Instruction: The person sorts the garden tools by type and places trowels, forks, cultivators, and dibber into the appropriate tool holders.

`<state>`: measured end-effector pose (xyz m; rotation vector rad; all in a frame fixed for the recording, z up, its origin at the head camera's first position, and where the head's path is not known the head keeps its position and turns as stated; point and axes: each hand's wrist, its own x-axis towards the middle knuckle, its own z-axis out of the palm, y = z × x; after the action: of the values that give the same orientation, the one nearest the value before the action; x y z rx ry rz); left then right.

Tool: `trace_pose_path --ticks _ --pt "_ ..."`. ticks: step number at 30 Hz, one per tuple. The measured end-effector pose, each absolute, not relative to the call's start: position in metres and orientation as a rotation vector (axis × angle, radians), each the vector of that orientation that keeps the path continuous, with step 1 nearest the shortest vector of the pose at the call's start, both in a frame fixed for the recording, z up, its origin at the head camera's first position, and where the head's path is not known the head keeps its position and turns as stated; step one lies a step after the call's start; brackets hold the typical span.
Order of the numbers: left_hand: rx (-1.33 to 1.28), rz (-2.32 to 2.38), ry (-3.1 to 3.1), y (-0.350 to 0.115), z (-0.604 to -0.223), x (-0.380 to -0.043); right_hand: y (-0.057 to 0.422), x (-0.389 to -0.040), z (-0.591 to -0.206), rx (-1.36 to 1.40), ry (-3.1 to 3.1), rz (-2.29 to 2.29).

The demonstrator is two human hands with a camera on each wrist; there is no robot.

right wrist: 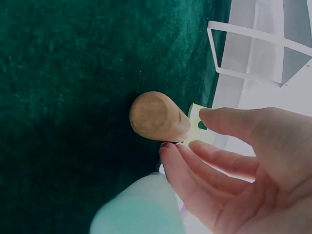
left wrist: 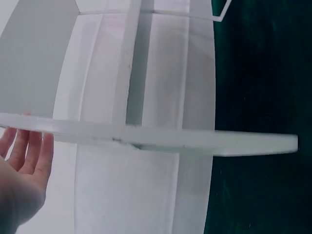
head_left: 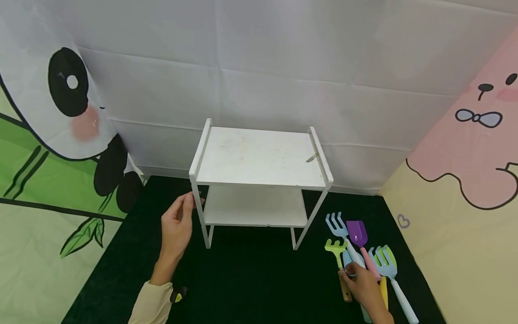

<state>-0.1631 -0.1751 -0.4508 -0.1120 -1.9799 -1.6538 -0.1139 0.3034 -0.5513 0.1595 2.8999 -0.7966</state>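
A small white two-tier shelf stands upright at the back of the dark green cloth. My left hand holds its left front leg, fingertips passing behind the white bar. On the right lies a cluster of toy garden tools. My right hand is over them, thumb and fingers spread on either side of a small green rake with a wooden handle; whether they touch it I cannot tell. Beside it lie a light blue rake and a purple shovel with a pink handle.
Farther right lies a light blue fork over a green tool head, with a yellow handle near it. A small black-and-yellow object is by the left sleeve. White cloth hangs behind; cartoon-printed cloths flank both sides.
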Motion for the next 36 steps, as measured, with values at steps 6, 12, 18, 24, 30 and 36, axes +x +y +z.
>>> trace_pose_path --ticks 6,12,18,24,30,36 --pt "-0.189 -1.737 -1.903 -0.167 -0.451 -0.165 0.304 -0.116 -0.554 0.176 2.835 -0.795" --pt "-0.164 -1.734 -1.873 -0.163 -0.448 -0.165 0.304 -0.116 -0.556 0.152 2.791 -0.808" --pt "-0.138 -1.746 -1.863 -0.163 -0.449 -0.166 0.301 -0.111 -0.558 0.139 2.780 -0.883" --pt "-0.160 -1.750 -1.853 -0.164 -0.452 -0.166 0.301 -0.110 -0.561 0.182 2.752 -0.893" --pt "-0.166 -1.755 -1.857 -0.165 -0.455 -0.167 0.303 -0.109 -0.562 0.233 2.707 -0.995" --pt "-0.129 -1.745 -1.886 -0.160 -0.447 -0.163 0.307 -0.112 -0.566 0.343 2.560 -1.153"
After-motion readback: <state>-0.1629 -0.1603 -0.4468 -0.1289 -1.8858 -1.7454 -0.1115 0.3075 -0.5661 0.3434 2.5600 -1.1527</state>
